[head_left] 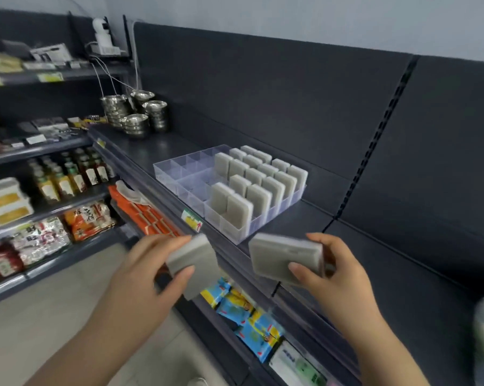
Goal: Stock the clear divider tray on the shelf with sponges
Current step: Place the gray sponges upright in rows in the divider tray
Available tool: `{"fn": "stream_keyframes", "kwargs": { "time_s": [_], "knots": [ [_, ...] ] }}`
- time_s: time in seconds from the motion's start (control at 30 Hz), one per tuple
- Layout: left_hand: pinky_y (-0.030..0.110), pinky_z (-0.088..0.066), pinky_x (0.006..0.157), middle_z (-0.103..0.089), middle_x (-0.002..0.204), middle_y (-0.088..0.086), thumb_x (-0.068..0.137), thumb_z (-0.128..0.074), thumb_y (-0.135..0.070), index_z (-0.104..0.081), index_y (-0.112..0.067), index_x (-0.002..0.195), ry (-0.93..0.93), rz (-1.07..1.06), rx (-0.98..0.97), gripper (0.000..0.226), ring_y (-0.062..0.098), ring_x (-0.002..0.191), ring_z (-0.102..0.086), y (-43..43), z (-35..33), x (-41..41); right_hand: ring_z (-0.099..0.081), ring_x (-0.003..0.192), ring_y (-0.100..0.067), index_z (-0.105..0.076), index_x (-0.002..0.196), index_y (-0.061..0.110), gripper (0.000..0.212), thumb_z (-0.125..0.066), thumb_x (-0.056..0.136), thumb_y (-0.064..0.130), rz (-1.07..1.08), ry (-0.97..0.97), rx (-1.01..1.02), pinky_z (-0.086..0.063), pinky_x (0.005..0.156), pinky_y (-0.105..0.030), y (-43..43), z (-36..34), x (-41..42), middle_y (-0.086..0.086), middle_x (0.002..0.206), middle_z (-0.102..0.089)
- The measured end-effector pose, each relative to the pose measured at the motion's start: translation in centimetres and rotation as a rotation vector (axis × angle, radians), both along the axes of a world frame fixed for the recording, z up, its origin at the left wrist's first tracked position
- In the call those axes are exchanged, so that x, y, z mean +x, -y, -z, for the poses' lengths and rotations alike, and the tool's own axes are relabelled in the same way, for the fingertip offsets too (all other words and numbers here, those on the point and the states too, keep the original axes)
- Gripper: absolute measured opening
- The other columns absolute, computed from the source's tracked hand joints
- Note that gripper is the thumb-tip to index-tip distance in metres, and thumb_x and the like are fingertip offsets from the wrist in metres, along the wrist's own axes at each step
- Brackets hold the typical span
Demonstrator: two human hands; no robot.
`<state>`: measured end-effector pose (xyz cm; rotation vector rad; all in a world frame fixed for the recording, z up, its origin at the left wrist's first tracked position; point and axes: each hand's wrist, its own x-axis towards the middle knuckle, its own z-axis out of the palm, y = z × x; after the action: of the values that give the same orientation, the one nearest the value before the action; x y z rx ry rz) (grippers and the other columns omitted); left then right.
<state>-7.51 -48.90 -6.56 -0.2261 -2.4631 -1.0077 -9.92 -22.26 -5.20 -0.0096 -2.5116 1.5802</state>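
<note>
**Hands.** Both are loaded and held in front of the dark grey metal shelf (157,147), below tray level.
- The left hand (149,271) pinches 1 flat grey-green rectangular wrapped sponge (192,254) between thumb and fingers. This area is blurred, so the firmness of the hold cannot be judged.
- The right hand (338,277) grips a second grey-green wrapped sponge pack (280,257) by its end, thumb on the face. Whether it is 1 piece or 2 stacked cannot be told.

**Tray.** The clear plastic divider tray (176,174) sits near the shelf's front edge. Its right compartments hold upright grey sponges (260,188); its left compartments are bare.

**Risks, as judged:**
1. The tray looks light and close to the lip, so a push on insertion could slide or tip it.
2. The standing sponges rise well above the dividers, so a brushing hand could topple a row.
3. A loose pinch could drop a sponge onto the blue and yellow packets (246,316) on the lower shelf.
4. With 2 hands loaded, none is free to steady the tray
</note>
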Motion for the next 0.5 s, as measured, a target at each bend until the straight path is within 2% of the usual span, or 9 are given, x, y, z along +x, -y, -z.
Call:
{"fn": "stream_keyframes", "kwargs": {
  "time_s": [0.13, 0.27, 0.4, 0.5],
  "knots": [
    [0.01, -0.04, 0.077, -0.037, 0.119, -0.03, 0.083, -0.058, -0.043, -0.05, -0.044, 0.119, -0.014, 0.039, -0.043, 0.037, -0.009, 0.103, -0.044, 1.3, -0.4, -6.9, -0.059, 0.086, -0.002, -0.056, 0.097, 0.041, 0.04, -0.077, 0.072, 0.018, 0.032, -0.049, -0.06, -0.046, 0.061, -0.013, 1.7, 0.5, -5.8, 0.018, 0.091, -0.062],
    [0.017, -0.04, 0.078, -0.041, 0.11, -0.025, 0.081, -0.063, -0.032, -0.047, -0.044, 0.123, -0.006, 0.016, -0.044, 0.046, -0.002, 0.096, -0.049, 2.9, -1.1, -14.6, -0.06, 0.087, -0.002, -0.056, 0.101, 0.041, 0.041, -0.077, 0.072, 0.02, 0.063, -0.08, -0.126, -0.048, 0.064, -0.016, 3.2, -0.1, -12.7, 0.016, 0.097, -0.063],
    [0.015, -0.036, 0.078, -0.036, 0.108, -0.033, 0.081, -0.065, -0.026, -0.042, -0.043, 0.124, 0.016, 0.006, -0.057, 0.051, -0.013, 0.096, -0.043, 4.5, -1.9, -20.8, -0.061, 0.088, 0.001, -0.055, 0.105, 0.043, 0.046, -0.077, 0.071, 0.022, 0.09, -0.109, -0.163, -0.051, 0.069, -0.017, 4.3, -2.1, -19.4, 0.018, 0.096, -0.064],
    [0.017, -0.036, 0.081, -0.032, 0.11, -0.042, 0.082, -0.063, -0.026, -0.042, -0.042, 0.124, 0.015, 0.002, -0.04, 0.05, -0.011, 0.1, -0.044, 5.7, -1.6, -24.3, -0.061, 0.087, 0.002, -0.055, 0.102, 0.043, 0.044, -0.077, 0.07, 0.022, 0.071, -0.139, -0.159, -0.052, 0.069, -0.015, 5.3, -3.5, -23.5, 0.021, 0.093, -0.064]
  ]
}}
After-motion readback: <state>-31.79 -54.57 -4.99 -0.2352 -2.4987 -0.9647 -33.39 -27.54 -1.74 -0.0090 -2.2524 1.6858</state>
